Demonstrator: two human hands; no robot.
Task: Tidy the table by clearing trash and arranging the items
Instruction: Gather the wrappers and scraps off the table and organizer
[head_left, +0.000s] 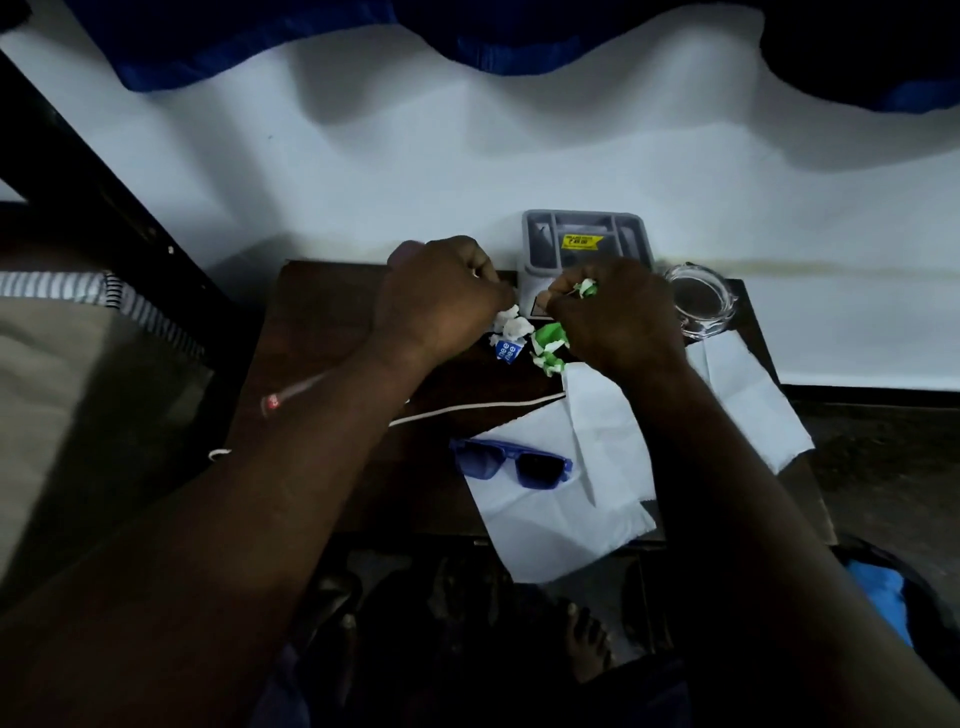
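- Dark wooden table (322, 322); white wall (467, 156) behind, at 12 o'clock.
- left hand (436, 296): fingers curled on white scraps (514, 325), table centre.
- right hand (618, 317): fingertips pinch green-white wrapper (586, 287), 1 o'clock.
- grey organizer (540, 280), yellow sticker (582, 241): print unreadable.

Left hand (441, 299) and right hand (621, 312) both curled.

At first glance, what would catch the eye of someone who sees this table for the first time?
The left hand and right hand meet over a small heap of crumpled wrappers at the middle of the dark table, the right hand pinching a green-and-white scrap. Nearer the person, blue sunglasses lie partly on a sheet of white paper; a grey organiser stands at the wall.
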